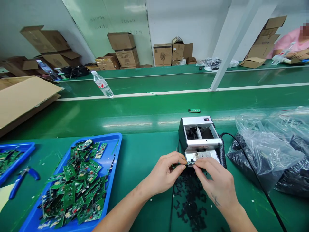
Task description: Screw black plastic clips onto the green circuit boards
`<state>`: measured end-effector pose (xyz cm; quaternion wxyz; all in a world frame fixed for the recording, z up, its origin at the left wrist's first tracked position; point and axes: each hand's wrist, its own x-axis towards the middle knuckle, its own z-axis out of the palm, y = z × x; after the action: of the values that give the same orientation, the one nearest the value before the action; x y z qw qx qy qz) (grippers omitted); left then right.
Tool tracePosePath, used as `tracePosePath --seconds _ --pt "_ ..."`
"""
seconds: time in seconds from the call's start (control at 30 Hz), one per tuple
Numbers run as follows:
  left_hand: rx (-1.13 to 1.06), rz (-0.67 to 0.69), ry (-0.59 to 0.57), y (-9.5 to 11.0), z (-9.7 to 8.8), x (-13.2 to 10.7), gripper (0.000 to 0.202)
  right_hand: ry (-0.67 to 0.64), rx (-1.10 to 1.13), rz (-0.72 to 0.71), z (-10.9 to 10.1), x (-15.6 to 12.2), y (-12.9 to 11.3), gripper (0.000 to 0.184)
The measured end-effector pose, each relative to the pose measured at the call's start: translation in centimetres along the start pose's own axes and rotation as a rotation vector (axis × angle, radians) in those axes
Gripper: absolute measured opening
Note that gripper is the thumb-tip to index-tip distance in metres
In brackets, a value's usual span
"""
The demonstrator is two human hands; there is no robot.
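Head view: left hand (pixel 164 173), right hand (pixel 216 181), grip pinched on circuit board (pixel 190 162); ends hidden.

A white wall (pixel 188 19) and an adjoining pale-green panel (pixel 125 13) with faint handwriting (pixel 98 19) form the rear. A white angular post (pixel 228 58) rises from a white strip (pixel 154 93). A glossy green surface (pixel 154 109) beyond the green worktop (pixel 145 145) shows light streaks (pixel 127 125).
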<state>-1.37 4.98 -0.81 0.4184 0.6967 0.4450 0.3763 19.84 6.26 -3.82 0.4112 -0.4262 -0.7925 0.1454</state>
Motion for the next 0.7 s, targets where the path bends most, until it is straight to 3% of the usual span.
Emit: tracePosePath --seconds 0.1,0.23,0.37,0.43,0.53,0.6,0.7 --pt "0.093 0.095 0.006 -1.1 0.1 0.1 0.014 -0.007 -0.102 -0.011 0.4 0.0 0.3 0.011" --pt "0.398 0.187 -0.044 -2.3 0.1 -0.2 0.021 -0.053 -0.224 -0.028 0.9 -0.2 0.4 0.011" --pt "0.713 0.245 -0.053 -2.6 0.1 -0.6 0.025 -0.125 -0.194 -0.002 -0.7 -0.5 0.8 0.015" --pt "0.778 0.264 -0.049 -2.6 0.2 -0.8 0.025 -0.098 -0.179 0.118 -2.3 -0.6 2.0 0.019" --pt "0.808 0.283 -0.036 -2.6 0.3 -0.8 0.024 -0.021 -0.325 0.531 -4.1 -0.7 4.9 0.036" --pt "0.821 0.302 -0.033 -2.8 0.3 -0.8 0.023 -0.028 -0.314 0.746 -4.1 -0.7 6.8 0.045" --pt "0.839 0.321 -0.029 -3.1 0.3 -0.8 0.024 0.001 -0.161 0.812 -2.9 -0.6 8.8 0.047"
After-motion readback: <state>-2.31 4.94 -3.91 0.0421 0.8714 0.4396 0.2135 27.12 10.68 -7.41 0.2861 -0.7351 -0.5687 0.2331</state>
